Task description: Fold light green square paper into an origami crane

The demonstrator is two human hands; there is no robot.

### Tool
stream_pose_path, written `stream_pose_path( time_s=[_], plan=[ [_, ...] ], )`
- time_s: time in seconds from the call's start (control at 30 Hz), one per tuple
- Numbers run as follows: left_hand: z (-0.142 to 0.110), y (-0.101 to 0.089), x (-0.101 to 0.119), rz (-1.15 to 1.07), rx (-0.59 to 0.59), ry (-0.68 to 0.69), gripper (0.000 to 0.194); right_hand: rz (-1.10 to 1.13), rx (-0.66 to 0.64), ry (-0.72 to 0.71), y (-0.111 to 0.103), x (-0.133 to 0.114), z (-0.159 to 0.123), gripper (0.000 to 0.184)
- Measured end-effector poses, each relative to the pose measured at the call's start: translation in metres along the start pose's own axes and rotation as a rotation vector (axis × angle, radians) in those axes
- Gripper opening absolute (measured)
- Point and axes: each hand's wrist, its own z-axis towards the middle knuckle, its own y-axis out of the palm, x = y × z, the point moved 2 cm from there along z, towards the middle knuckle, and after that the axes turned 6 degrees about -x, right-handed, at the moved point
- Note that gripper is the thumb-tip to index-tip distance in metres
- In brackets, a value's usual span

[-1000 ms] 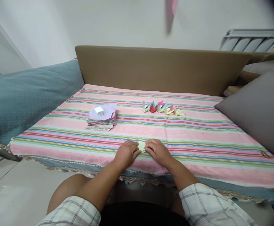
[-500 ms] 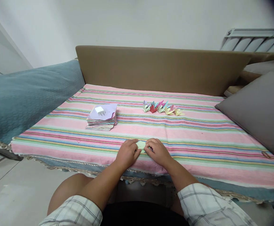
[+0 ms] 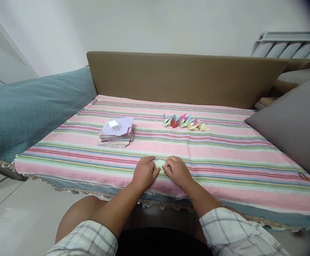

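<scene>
A small piece of pale green folded paper [image 3: 159, 164] lies on the striped cloth [image 3: 213, 151] near its front edge. My left hand [image 3: 145, 171] grips the paper's left side, thumb and fingers bent in. On the right side, my right hand [image 3: 178, 170] pinches the same paper between thumb and curled fingers. Both thumbs sit close together at the paper's near edge, and the fingers hide much of its outline. Farther back stand several folded paper cranes [image 3: 183, 122] in red, yellow, green, blue and pink.
To the left, a white plug adapter [image 3: 114, 124] rests on a stack of coloured paper [image 3: 116, 140]. A brown backrest [image 3: 181, 80] runs along the back. A grey cushion [image 3: 295, 121] lies at the right, a small brown object [image 3: 304, 176] near it. A blue armrest [image 3: 37, 106] bounds the left.
Both hands stay on the green paper with small finger shifts. Slightly less of the paper shows between them now. The whole view has drifted a little.
</scene>
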Motion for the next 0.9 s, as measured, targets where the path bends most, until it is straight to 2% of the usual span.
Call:
stream_pose_path(
  time_s=[0.27, 0.43, 0.7, 0.83, 0.9],
  plan=[
    [0.001, 0.0, 0.002, -0.007, -0.016, -0.028, 0.018, -0.033, 0.017, 0.026, 0.005, 0.002, 0.001, 0.013],
    [0.0, -0.002, 0.002, -0.068, 0.005, -0.055, 0.005, -0.008, 0.02, 0.046, 0.004, 0.005, 0.002, 0.012],
    [-0.003, 0.001, -0.003, -0.008, -0.056, 0.02, 0.023, 0.073, 0.016, 0.044, 0.002, 0.006, 0.001, 0.005],
    [-0.003, 0.003, -0.003, 0.024, -0.059, 0.021, 0.025, 0.16, 0.005, 0.045, -0.009, 0.008, -0.004, 0.02],
    [-0.003, 0.003, -0.002, 0.028, -0.069, 0.017, 0.025, 0.155, -0.025, -0.022, -0.014, 0.007, -0.008, 0.026]
  ],
)
